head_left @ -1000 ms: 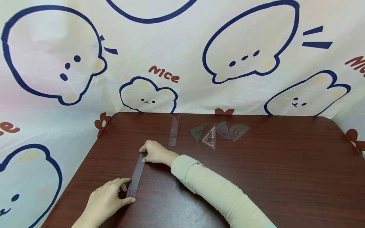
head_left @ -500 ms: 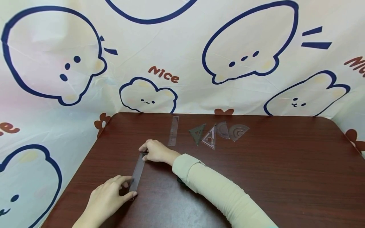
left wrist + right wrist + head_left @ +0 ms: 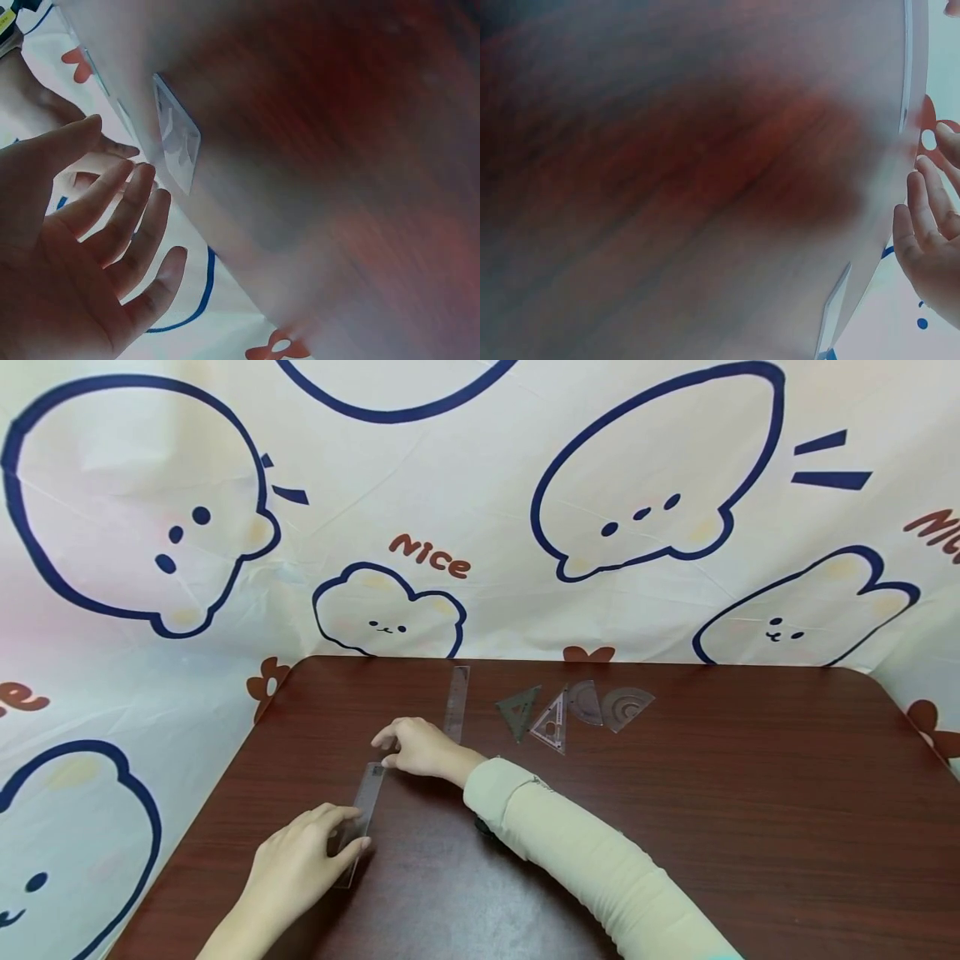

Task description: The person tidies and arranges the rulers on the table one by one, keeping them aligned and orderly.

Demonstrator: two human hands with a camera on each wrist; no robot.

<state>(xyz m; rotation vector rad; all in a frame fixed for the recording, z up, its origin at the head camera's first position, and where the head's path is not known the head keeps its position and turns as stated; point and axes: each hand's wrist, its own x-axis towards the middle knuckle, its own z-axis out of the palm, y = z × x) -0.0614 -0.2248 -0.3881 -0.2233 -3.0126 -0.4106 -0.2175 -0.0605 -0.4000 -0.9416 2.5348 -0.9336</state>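
A clear plastic ruler [image 3: 369, 793] lies lengthwise on the brown table at front left. Over its lower part my left hand [image 3: 296, 860] hovers, thumb and fingers parted and nothing pinched between them. The left wrist view has this hand [image 3: 97, 247] with spread fingers, apart from the ruler [image 3: 178, 139] lying flat. Just above the ruler's far end, my right hand [image 3: 420, 748] is held with loosely bent fingers and an empty grasp. In the right wrist view its fingers [image 3: 922, 206] are spread too. A second clear ruler [image 3: 456, 697] lies behind the right hand, which covers its near end.
Right of the second ruler lie a greenish set square [image 3: 517, 710], a clear set square [image 3: 551, 727] and two clear protractors [image 3: 585, 702], close together near the back of the table [image 3: 712, 827]. A printed cloth [image 3: 495, 485] hangs behind the table's far edge.
Both hands have let go of the front ruler. The right hand has lifted off its far end, moving slightly up and right; the left has risen and shifted forward and right.
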